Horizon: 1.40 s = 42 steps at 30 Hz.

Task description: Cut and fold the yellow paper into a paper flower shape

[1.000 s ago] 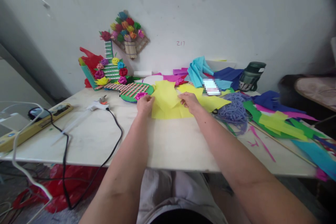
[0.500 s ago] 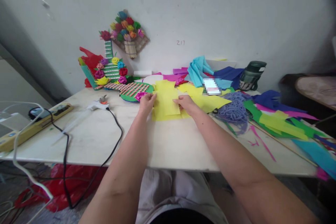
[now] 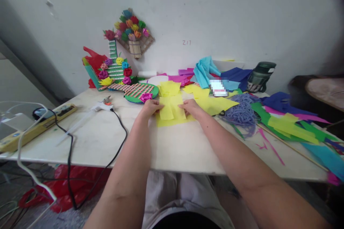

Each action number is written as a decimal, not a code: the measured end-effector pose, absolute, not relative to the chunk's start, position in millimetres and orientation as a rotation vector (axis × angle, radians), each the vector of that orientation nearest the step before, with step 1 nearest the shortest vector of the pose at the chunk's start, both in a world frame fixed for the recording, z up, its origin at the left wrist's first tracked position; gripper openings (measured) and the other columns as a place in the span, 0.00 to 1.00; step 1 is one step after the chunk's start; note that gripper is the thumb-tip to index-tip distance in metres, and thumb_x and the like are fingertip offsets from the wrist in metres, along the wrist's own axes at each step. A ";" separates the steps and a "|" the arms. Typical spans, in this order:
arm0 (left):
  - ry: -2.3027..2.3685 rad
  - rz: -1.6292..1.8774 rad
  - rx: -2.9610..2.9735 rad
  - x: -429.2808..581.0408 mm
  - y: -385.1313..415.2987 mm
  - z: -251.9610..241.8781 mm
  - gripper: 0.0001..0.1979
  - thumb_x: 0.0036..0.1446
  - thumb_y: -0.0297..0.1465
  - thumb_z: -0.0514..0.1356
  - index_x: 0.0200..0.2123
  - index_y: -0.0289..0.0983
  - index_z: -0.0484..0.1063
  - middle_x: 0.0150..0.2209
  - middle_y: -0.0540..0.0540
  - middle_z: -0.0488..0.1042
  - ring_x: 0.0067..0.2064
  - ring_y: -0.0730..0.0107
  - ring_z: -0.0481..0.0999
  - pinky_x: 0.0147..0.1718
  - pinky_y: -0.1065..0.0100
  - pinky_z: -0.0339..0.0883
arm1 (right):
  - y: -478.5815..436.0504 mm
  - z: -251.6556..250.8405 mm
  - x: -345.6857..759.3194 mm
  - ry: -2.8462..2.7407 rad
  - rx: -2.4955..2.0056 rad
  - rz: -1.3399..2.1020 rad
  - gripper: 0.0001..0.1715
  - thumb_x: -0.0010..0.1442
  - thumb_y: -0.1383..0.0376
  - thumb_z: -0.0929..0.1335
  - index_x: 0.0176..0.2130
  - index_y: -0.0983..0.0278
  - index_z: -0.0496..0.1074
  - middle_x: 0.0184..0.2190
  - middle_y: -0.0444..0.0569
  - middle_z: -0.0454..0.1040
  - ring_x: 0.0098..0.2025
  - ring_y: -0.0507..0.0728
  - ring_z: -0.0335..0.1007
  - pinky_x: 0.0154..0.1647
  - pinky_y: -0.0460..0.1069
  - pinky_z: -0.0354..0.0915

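Observation:
A yellow paper sheet [image 3: 172, 108] lies partly folded near the middle of the white table [image 3: 174, 150]. My left hand [image 3: 150, 107] pinches its left edge and my right hand [image 3: 191, 108] pinches its right edge, both with fingers closed on the paper. More yellow sheets [image 3: 212, 103] lie just behind and to the right. A pink paper flower [image 3: 146, 97] sits right beyond my left hand, on a round green woven piece [image 3: 137, 91].
A glue gun [image 3: 103, 106] with a black cable [image 3: 118, 139] lies at the left, beside a yellow power strip [image 3: 32, 128]. Paper-flower crafts [image 3: 115, 68] lean on the wall. Purple cord [image 3: 240, 114], coloured paper scraps [image 3: 292, 121] and a dark green jar [image 3: 259, 77] fill the right.
The upright yellow sheet has been folded down and narrowed. Both hands have drawn closer together and slightly toward me on the paper.

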<state>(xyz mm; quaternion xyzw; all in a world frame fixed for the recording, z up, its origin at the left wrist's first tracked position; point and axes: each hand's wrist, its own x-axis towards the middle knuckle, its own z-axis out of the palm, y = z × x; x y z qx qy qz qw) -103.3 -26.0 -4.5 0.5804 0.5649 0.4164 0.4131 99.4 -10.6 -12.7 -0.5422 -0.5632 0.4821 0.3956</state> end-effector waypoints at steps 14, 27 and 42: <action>1.493 0.811 1.568 -112.1 -28.9 -0.7 0.20 0.28 0.39 0.68 0.14 0.35 0.60 0.11 0.50 0.65 0.13 0.78 0.62 0.12 0.75 0.53 | -14.8 -9.4 100.1 -1.621 -1.386 1.140 0.14 0.43 0.67 0.70 0.16 0.66 0.61 0.09 0.39 0.61 0.09 0.46 0.55 0.09 0.42 0.53; 1.476 0.748 1.656 -118.1 -22.5 -6.2 0.18 0.29 0.40 0.67 0.15 0.36 0.62 0.12 0.50 0.65 0.13 0.77 0.61 0.12 0.74 0.54 | -16.8 -7.0 99.5 -1.739 -1.431 1.078 0.14 0.41 0.67 0.71 0.14 0.66 0.61 0.08 0.39 0.60 0.09 0.45 0.53 0.09 0.41 0.51; 1.739 0.737 1.723 -117.9 -18.9 -11.8 0.24 0.24 0.35 0.69 0.30 0.37 0.67 0.12 0.54 0.63 0.15 0.72 0.64 0.15 0.72 0.55 | -13.5 -10.0 96.7 -1.692 -1.466 1.044 0.25 0.33 0.74 0.73 0.35 0.65 0.68 0.15 0.36 0.63 0.13 0.46 0.57 0.11 0.41 0.54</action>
